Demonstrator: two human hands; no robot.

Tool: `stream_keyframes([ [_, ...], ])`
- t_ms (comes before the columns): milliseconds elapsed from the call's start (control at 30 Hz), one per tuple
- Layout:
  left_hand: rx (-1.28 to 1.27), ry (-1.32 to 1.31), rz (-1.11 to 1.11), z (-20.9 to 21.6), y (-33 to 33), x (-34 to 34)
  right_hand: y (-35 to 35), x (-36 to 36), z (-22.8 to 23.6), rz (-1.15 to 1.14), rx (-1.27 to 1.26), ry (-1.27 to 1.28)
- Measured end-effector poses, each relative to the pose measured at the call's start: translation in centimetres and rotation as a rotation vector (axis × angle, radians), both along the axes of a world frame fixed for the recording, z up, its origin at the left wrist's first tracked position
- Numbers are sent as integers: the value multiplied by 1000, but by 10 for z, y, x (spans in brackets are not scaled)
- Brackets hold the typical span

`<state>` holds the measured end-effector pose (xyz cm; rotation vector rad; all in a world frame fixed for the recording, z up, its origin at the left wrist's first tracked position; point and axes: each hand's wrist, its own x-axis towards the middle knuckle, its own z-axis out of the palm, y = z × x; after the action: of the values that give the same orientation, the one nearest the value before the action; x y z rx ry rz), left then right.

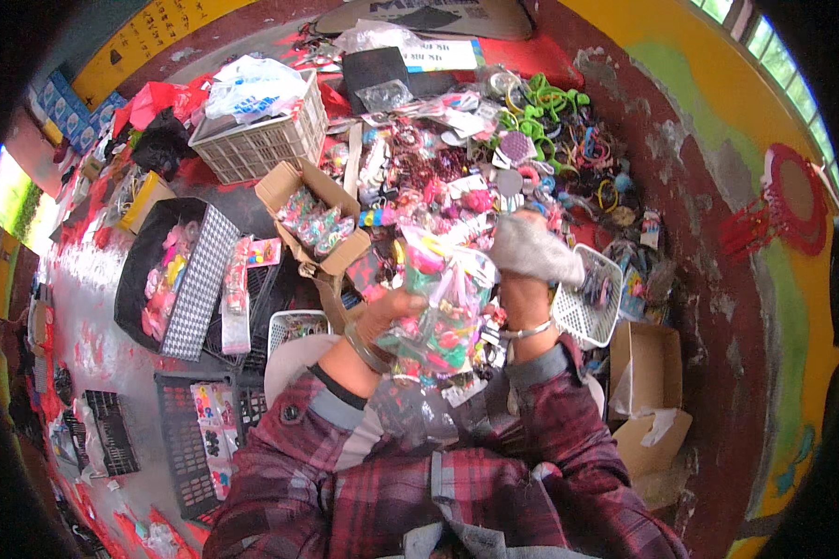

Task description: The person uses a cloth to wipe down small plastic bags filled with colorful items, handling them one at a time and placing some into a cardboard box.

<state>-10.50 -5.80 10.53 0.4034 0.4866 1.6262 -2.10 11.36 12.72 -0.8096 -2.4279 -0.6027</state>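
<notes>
My left hand (389, 315) is closed on the left side of a clear plastic bag (443, 303), with the thumb on the outside. Small green, pink, red and white pieces fill the bag, which hangs above my lap. My right hand (522, 287) is at the bag's upper right; a grey-white cloth, perhaps a glove (536, 250), covers most of it. Its fingers are hidden, so I cannot make out whether they touch the bag. Beyond both hands lies a broad heap of hair accessories (438, 168), mostly pink, red and dark.
A cardboard box (354, 250) of small packets and a black-and-white patterned box (200, 289) stand left. A white basket (583, 317) is right of my right hand, near an open carton (645, 368). Behind are a beige crate (275, 140) and green bands (550, 102). A wall rises right.
</notes>
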Motion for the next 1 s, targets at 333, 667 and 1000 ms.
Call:
stream_keyframes([
  [333,-245,-39,-83,-18,31,-8,33,27,-20,-131,-755,-55],
  [667,-76,-119,226,-6,33,-35,47,52,-14,403,-1979,888],
  [1000,16,9,28,34,32,-11,10,55,-27,597,-1065,427],
])
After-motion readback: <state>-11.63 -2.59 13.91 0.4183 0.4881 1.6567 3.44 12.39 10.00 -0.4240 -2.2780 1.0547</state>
